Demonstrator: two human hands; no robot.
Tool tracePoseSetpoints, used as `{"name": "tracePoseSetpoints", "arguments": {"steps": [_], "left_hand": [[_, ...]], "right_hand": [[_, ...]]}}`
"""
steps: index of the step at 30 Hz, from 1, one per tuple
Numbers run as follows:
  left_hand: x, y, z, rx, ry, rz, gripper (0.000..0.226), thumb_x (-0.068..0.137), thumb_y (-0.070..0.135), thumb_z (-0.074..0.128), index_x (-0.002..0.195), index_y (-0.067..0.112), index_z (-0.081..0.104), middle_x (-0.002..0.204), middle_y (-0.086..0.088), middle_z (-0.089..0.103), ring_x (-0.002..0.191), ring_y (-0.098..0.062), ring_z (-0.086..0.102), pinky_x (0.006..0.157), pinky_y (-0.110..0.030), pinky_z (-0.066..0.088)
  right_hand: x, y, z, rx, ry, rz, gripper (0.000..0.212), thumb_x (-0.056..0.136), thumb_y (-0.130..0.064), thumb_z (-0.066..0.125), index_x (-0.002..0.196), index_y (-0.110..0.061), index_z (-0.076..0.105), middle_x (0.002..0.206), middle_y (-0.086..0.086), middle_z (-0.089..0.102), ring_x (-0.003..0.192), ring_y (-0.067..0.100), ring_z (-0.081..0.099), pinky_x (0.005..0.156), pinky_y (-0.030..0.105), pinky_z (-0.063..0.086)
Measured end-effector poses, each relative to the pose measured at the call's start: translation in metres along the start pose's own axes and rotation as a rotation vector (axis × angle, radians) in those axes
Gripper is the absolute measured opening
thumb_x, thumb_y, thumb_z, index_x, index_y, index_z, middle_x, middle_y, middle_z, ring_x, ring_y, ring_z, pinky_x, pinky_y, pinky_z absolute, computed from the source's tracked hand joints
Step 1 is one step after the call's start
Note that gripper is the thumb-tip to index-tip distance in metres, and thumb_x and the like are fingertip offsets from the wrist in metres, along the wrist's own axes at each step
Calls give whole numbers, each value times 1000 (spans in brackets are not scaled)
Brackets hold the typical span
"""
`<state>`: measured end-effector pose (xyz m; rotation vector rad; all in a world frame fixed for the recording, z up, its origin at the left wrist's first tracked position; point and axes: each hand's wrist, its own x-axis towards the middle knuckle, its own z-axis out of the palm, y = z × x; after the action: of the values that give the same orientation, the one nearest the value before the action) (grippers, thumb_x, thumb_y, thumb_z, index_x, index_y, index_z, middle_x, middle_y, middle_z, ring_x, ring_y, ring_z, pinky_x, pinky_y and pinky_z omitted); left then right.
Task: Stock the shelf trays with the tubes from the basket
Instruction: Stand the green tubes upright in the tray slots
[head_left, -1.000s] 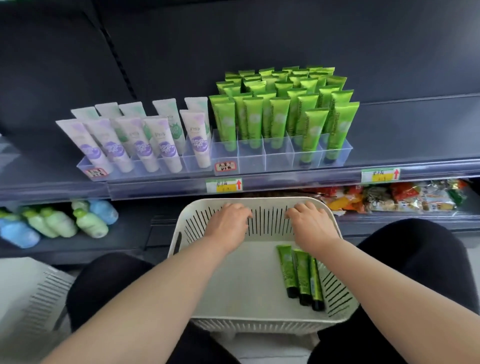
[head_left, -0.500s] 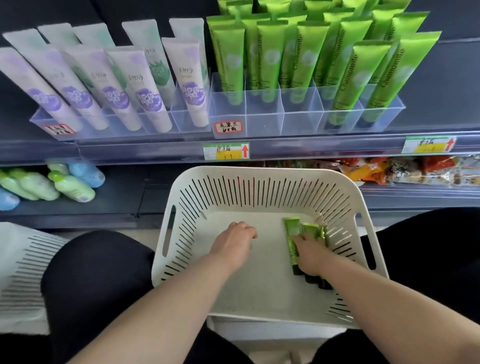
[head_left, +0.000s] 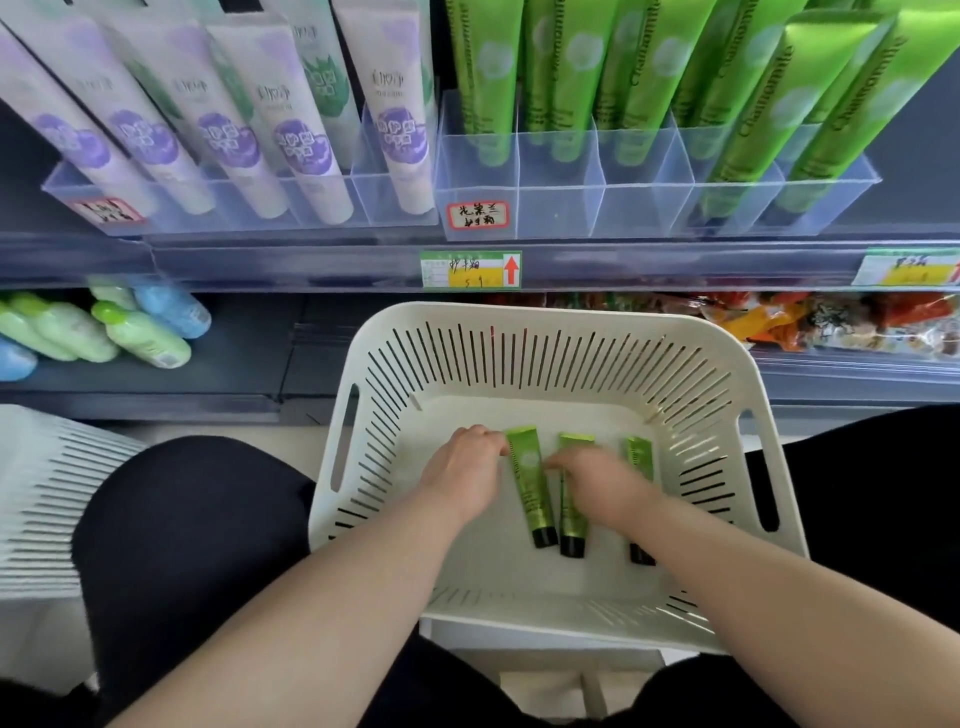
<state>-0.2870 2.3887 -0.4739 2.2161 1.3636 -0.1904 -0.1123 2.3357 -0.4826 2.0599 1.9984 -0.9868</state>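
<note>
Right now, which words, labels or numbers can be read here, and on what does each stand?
"Chamomile": green shelf tubes.
Handwritten tray label: characters, too unclear to read.
Shelf price tags: red arrow; numbers blurred.
Purple-white tubes: print too blurred.
Basket tubes: print too small.

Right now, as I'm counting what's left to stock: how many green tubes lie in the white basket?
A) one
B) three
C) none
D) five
B: three green tubes lie side by side on the floor of the basket, black caps toward the person: the left tube, the middle tube and the right tube.
</note>
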Motion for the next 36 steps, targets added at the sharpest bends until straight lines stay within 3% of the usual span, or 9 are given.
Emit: {"name": "tracePoseSetpoints", "arguments": {"steps": [3, 7, 9, 11, 17, 24, 27, 30, 36], "left_hand": [[0, -1, 1, -7, 9, -10, 38, 96, 4, 47, 130, 18, 56, 129, -4, 54, 119, -22, 47, 98, -34, 40], [0, -1, 2, -9, -5, -16, 35, 97, 9, 48, 131, 16, 55, 131, -4, 52, 122, -23, 46, 99, -33, 39], [-1, -1, 3, -6, -11, -12, 35, 98, 10, 48, 132, 16, 54, 132, -4, 52, 122, -22, 46, 100, -33, 39], [-2, -1, 4, -7, -16, -13, 35, 97, 11, 49, 132, 16, 54, 132, -4, 52, 122, -22, 46, 100, -33, 39], [-1, 0, 7, 15, -51, -22, 34, 98, 13, 50, 131, 16, 54, 131, -4, 52, 121, -23, 47, 99, -34, 39], [-1, 1, 5, 10, -48, -35, 34, 97, 13, 50, 131, 16, 54, 131, -5, 53, 121, -23, 48, 99, -34, 40], [4, 4, -1, 3, -12, -56, 35, 96, 14, 52, 131, 16, 54, 132, -5, 53, 123, -23, 48, 99, -32, 39], [13, 11, -5, -2, -1, -90, 37, 96, 13, 52, 132, 15, 53, 132, -6, 53, 124, -24, 48, 99, -33, 40], [33, 34, -4, 21, -133, -145, 48, 97, 16, 50, 143, 16, 39, 144, -8, 44, 132, -26, 40, 103, -35, 36]], "right_hand": [[3, 18, -16, -92, 135, 160, 58, 85, 5, 48, 138, -18, 44, 136, 8, 46, 127, 26, 41, 103, 37, 41], [7, 40, -11, -155, -21, 351, 67, 88, 6, 35, 149, -11, 17, 154, 24, 11, 141, 43, 17, 114, 46, 25], [9, 43, -5, -106, -87, 412, 71, 88, 5, 36, 151, -10, 7, 153, 26, 10, 137, 44, 27, 110, 47, 33], [9, 41, -2, -109, -57, 398, 69, 86, 3, 38, 149, -7, 12, 145, 24, 29, 125, 42, 42, 102, 46, 42], [5, 29, 4, -260, -72, 217, 51, 83, 0, 45, 132, -14, 42, 129, 12, 41, 120, 31, 40, 93, 41, 44], [6, 16, -22, -47, -97, 282, 43, 86, 0, 52, 128, -8, 47, 125, 13, 48, 107, 29, 57, 86, 34, 51], [-2, 5, -53, -44, 5, 189, 37, 90, -6, 54, 126, -12, 53, 122, 10, 55, 103, 25, 59, 80, 30, 49], [-23, -5, -86, -27, 84, 38, 34, 90, -15, 58, 124, -20, 59, 116, 5, 59, 104, 23, 58, 88, 33, 48], [-59, -3, -98, -61, 115, -60, 30, 90, -19, 58, 118, -28, 60, 112, -4, 59, 101, 19, 57, 86, 34, 49]]}}
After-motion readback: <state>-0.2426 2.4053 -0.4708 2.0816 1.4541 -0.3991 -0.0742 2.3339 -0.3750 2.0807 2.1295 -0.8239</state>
